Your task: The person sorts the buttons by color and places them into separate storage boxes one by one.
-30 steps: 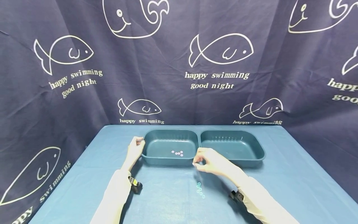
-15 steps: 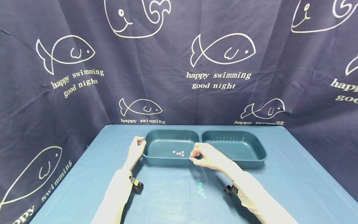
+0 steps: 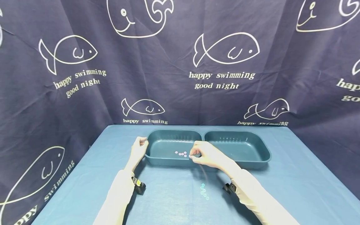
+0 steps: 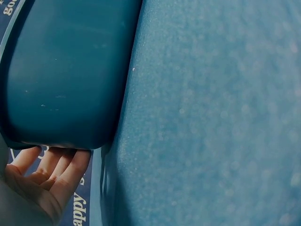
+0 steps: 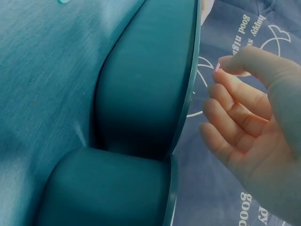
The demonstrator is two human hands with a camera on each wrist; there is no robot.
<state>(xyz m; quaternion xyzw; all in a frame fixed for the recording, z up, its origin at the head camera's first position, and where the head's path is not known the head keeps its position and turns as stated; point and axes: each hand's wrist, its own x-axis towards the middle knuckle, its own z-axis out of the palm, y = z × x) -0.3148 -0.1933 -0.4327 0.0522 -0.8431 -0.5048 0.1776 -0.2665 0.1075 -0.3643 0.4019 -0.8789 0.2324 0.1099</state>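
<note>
My left hand (image 3: pixel 138 151) holds the left end of the left teal plastic box (image 3: pixel 168 162); in the left wrist view its fingertips (image 4: pixel 77 157) touch the outer end wall. Over the front right corner of that box, my right hand (image 3: pixel 206 153) pinches a small pink disc (image 5: pixel 217 67) between thumb and forefinger. Its other fingers are loosely bent. Inside the left box, several small pink ring-like discs (image 3: pixel 182 154) lie near the front. Several pale green discs (image 3: pixel 204 190) of like size lie on the table in front of the boxes.
A second teal box (image 3: pixel 250 163) stands end to end with the left one, on the right. Both rest on a blue-covered table (image 3: pixel 168 193). Behind hangs a dark blue cloth (image 3: pixel 174 62) printed with fish and words.
The right hand has moved forward and left, from the boxes' front edge to over the left box, carrying the pink disc. My left hand keeps its place on the box.
</note>
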